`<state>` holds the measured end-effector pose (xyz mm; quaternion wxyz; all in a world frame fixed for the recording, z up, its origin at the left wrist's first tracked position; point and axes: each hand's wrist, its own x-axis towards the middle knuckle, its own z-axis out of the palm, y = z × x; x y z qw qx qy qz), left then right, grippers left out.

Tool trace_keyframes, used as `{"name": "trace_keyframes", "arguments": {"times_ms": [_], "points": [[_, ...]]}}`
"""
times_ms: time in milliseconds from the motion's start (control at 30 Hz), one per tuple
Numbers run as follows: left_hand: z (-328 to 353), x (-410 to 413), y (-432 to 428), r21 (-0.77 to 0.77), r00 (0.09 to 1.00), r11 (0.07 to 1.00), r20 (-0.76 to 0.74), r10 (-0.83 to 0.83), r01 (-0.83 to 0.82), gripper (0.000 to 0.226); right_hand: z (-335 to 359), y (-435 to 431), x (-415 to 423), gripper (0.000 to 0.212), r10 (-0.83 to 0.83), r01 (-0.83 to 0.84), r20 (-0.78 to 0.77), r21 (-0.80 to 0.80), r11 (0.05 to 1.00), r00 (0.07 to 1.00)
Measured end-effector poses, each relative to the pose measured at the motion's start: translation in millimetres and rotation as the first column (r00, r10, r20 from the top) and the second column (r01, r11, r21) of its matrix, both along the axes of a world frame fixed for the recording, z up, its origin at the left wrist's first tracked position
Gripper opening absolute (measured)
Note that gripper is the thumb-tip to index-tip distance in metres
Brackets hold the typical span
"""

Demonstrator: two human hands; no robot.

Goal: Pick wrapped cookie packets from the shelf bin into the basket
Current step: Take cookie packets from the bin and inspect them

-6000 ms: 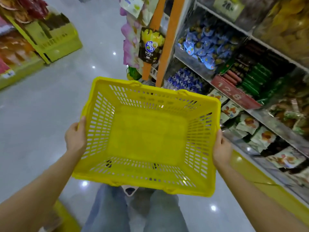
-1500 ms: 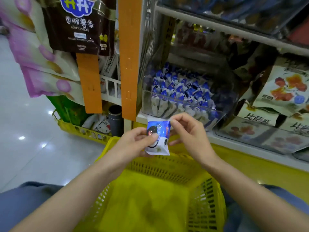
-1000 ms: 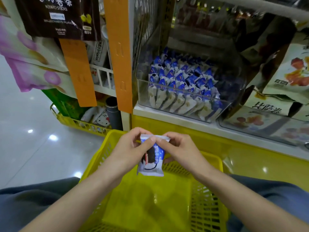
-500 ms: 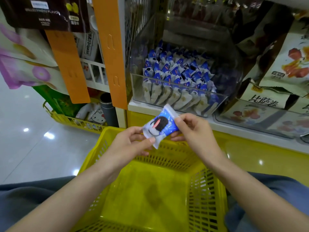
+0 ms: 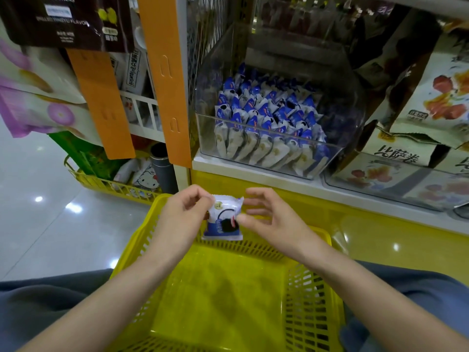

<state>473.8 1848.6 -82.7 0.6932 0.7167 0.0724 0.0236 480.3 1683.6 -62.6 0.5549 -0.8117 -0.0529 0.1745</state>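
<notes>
My left hand pinches the top left corner of a white and blue cookie packet, which hangs upright over the far rim of the yellow basket. The thumb of my right hand touches the packet's right edge, while its fingers are spread and off the wrapper. The basket sits between my knees and nothing lies on its floor. On the bottom shelf just beyond, a clear plastic bin holds several rows of the same blue and white packets.
Bags of fruit snacks fill the bin to the right. An orange shelf post stands left of the cookie bin, with hanging snack bags beside it. A second yellow basket with goods sits on the grey floor at left.
The packet has turned from a tilt to upright and dropped lower over the basket. My right hand's fingers have let go of its top corner and only the thumb stays on it.
</notes>
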Motion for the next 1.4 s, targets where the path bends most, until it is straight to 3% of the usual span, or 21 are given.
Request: {"name": "trace_keyframes", "arguments": {"times_ms": [100, 267, 433, 600, 667, 733, 800, 933, 1000, 1067, 1133, 1200, 1233, 1300, 1400], "points": [[-2.8, -3.9, -3.7, 0.082, 0.994, 0.992, 0.042, -0.096, 0.092, 0.027, 0.7, 3.7, 4.4, 0.012, -0.017, 0.015, 0.134, 0.021, 1.000, 0.991], [-5.9, -6.5, -8.0, 0.113, 0.984, 0.984, 0.106, -0.146, 0.134, 0.020, -2.1, 2.9, 5.2, 0.013, -0.030, 0.045, 0.281, -0.046, 0.998, 0.959], [-5.4, -6.0, -5.1, 0.142, 0.972, 0.972, 0.119, -0.204, 0.186, 0.014, -0.3, 0.9, 2.0, 0.011, 0.212, 0.017, 0.522, -0.399, 0.917, 0.826], [-3.9, -3.8, -3.3, 0.099, 0.965, 0.964, 0.063, -0.254, 0.247, 0.020, -0.4, 1.1, -4.6, 0.012, 0.358, 0.076, 0.678, -0.521, 0.850, 0.642], [-3.3, -4.5, -4.3, 0.090, 0.968, 0.969, 0.080, -0.237, 0.229, 0.021, 0.7, 1.1, -3.3, 0.012, 0.309, 0.045, 0.650, -0.468, 0.883, 0.694], [-3.2, -4.5, -5.2, 0.073, 0.979, 0.984, 0.115, -0.169, 0.162, 0.019, 1.6, 3.3, -2.2, 0.013, 0.194, -0.022, 0.520, -0.318, 0.948, 0.832], [-4.0, -1.7, -4.6, 0.075, 0.985, 0.995, 0.155, -0.076, 0.065, 0.021, 0.1, 6.1, -1.7, 0.023, 0.141, -0.055, 0.383, -0.226, 0.972, 0.913], [-2.5, -2.0, -4.2, 0.118, 0.979, 0.992, 0.194, -0.062, 0.039, 0.017, -0.7, 6.6, -4.5, 0.022, 0.122, -0.001, 0.440, -0.266, 0.964, 0.890], [-5.1, -1.6, -3.6, 0.137, 0.994, 0.991, 0.112, -0.017, 0.002, 0.010, 2.6, 3.5, -5.6, 0.021, 0.141, 0.084, 0.576, -0.346, 0.934, 0.806], [-4.9, 0.6, -4.2, 0.093, 0.994, 0.996, -0.105, 0.008, 0.002, 0.018, 5.0, 0.9, -5.7, 0.021, 0.224, 0.163, 0.688, -0.450, 0.878, 0.691], [-0.8, 2.9, -5.0, -0.143, 0.946, 0.989, -0.314, -0.083, 0.039, 0.033, 6.0, 0.1, -6.2, 0.020, 0.338, 0.177, 0.726, -0.532, 0.828, 0.599], [2.2, 0.1, -4.1, -0.332, 0.916, 0.940, -0.349, -0.197, 0.075, 0.041, 5.0, 0.7, -7.9, 0.017, 0.463, 0.147, 0.706, -0.618, 0.772, 0.536], [1.7, -1.3, -3.7, -0.351, 0.923, 0.932, -0.323, -0.209, 0.088, 0.037, 3.6, 0.4, -8.4, 0.017, 0.515, 0.110, 0.682, -0.651, 0.751, 0.519], [0.8, -2.4, -1.2, -0.299, 0.955, 0.953, -0.269, -0.129, 0.044, 0.021, 0.1, 0.5, -8.5, 0.020, 0.550, -0.009, 0.637, -0.649, 0.760, 0.540], [3.9, -0.4, 1.8, -0.223, 0.974, 0.972, -0.224, 0.015, -0.066, 0.016, -5.1, 4.7, -8.6, 0.036, 0.345, -0.115, 0.547, -0.409, 0.905, 0.763]]}}
